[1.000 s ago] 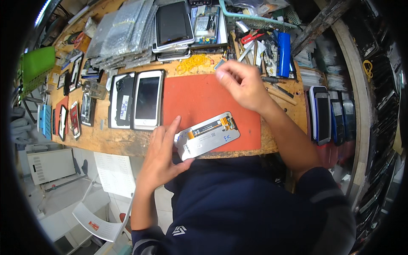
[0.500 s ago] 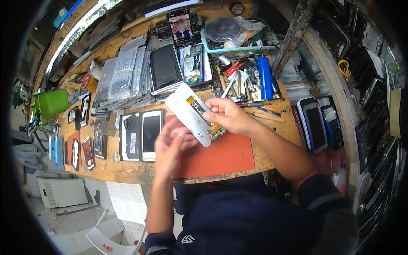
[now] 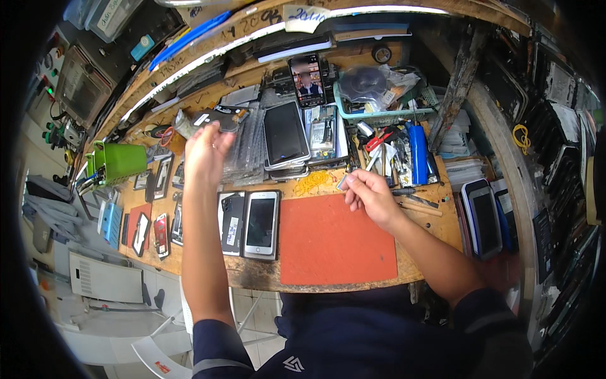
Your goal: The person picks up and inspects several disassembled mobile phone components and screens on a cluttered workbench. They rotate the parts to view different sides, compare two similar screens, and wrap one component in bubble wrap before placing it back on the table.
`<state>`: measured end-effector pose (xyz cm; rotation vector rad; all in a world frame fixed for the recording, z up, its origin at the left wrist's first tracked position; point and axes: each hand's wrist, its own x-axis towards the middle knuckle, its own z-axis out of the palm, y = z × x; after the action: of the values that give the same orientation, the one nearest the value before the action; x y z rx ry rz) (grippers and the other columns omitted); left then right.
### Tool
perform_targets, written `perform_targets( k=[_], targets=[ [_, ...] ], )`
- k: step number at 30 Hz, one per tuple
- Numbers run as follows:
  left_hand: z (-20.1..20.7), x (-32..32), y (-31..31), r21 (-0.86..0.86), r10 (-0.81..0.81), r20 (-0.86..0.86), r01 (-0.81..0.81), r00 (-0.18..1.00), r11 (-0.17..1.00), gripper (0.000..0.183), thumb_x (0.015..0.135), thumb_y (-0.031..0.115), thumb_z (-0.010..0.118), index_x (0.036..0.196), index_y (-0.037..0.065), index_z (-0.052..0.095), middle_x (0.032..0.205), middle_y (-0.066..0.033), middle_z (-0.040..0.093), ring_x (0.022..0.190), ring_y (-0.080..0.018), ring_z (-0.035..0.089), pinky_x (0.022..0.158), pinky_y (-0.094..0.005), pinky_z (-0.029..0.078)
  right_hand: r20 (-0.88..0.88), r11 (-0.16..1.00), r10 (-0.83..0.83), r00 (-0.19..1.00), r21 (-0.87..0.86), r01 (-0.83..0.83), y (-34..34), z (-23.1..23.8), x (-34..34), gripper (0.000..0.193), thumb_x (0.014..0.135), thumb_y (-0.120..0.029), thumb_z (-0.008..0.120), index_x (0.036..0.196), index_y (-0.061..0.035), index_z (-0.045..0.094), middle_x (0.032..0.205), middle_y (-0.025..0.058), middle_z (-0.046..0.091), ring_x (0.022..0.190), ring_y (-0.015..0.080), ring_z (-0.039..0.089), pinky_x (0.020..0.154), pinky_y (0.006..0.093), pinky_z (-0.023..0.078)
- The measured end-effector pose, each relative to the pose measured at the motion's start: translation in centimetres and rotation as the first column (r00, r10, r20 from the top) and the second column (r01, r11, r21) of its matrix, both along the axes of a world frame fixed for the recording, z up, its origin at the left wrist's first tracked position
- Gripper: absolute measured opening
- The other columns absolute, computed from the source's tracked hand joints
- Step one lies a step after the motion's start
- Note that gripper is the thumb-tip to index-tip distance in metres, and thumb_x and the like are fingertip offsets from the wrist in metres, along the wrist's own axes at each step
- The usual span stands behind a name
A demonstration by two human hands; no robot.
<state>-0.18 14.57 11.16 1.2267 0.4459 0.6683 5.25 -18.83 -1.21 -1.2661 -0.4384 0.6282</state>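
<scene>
My left hand (image 3: 207,150) is stretched out to the far left, fingers curled at the near edge of a dark flat phone screen panel (image 3: 222,122) with an orange flex cable. This panel is over the stack of bubble-wrapped packs (image 3: 246,148). Above the far edge of the red mat (image 3: 338,243), my right hand (image 3: 371,197) is closed, pinching a small bluish piece (image 3: 343,183) too small to name. Left of the mat a white-framed phone (image 3: 261,221) lies face up in an open box, beside the box's other half (image 3: 231,221).
A pile of yellow rubber bands (image 3: 314,182) lies behind the mat. Farther back are a dark tablet (image 3: 284,132), a propped-up lit phone (image 3: 307,81), a teal basket (image 3: 385,115), and several tools beside a blue cylinder (image 3: 418,153). A green basket (image 3: 120,161) stands at the left.
The white-backed screen panel has left my right hand and the space over the mat. My left hand has moved far and left, to a panel there. The view has shifted, too.
</scene>
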Motion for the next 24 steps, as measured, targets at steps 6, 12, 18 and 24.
perform_targets(
  k=[6,12,18,24],
  targets=[
    [-0.8,11.7,11.2,-0.046,0.038,-0.179,-0.047,0.983,0.998,0.021,0.099,-0.006,0.044,0.117,-0.012,0.054,0.107,-0.023,0.066,0.087,-0.0329,0.071,0.073,-0.0393,0.069,0.086,1.0,-0.019,0.996,0.004,0.019,0.1,-0.3,0.2,0.027,0.107,-0.023,0.053,0.097,0.0007,0.063,0.075,0.0035,0.061,0.063,0.0078,0.057,0.055,0.0235,0.049],
    [-3.1,18.8,15.3,-0.095,0.089,-0.358,-0.131,0.93,0.987,0.03,0.102,-0.004,0.04,0.128,-0.002,0.055,0.119,-0.0187,0.065,0.098,-0.0333,0.069,0.07,-0.0439,0.069,0.119,0.999,-0.049,0.992,0.007,0.048,0.2,-1.0,0.7,0.026,0.106,-0.023,0.054,0.097,0.0,0.064,0.075,0.0035,0.063,0.063,0.0081,0.058,0.055,0.0247,0.049],
    [-3.5,22.1,15.0,-0.044,0.154,-0.356,-0.181,0.922,0.982,0.032,0.104,-0.002,0.038,0.13,0.002,0.055,0.123,-0.0164,0.064,0.106,-0.0322,0.066,0.076,-0.0467,0.068,0.142,0.998,-0.045,0.989,-0.038,0.051,0.1,-0.6,0.4,0.026,0.106,-0.023,0.055,0.094,-0.0015,0.063,0.073,0.0026,0.063,0.06,0.0077,0.057,0.054,0.0252,0.048],
    [-3.0,21.9,13.5,-0.053,0.142,-0.317,-0.167,0.938,0.985,0.032,0.103,-0.002,0.038,0.131,0.001,0.055,0.123,-0.0168,0.064,0.107,-0.0322,0.066,0.079,-0.0471,0.067,0.206,0.997,-0.052,0.977,-0.044,0.062,-0.1,-0.2,0.2,0.026,0.105,-0.023,0.055,0.09,-0.0023,0.061,0.07,0.0014,0.062,0.058,0.0067,0.056,0.054,0.0262,0.047]
  ],
)
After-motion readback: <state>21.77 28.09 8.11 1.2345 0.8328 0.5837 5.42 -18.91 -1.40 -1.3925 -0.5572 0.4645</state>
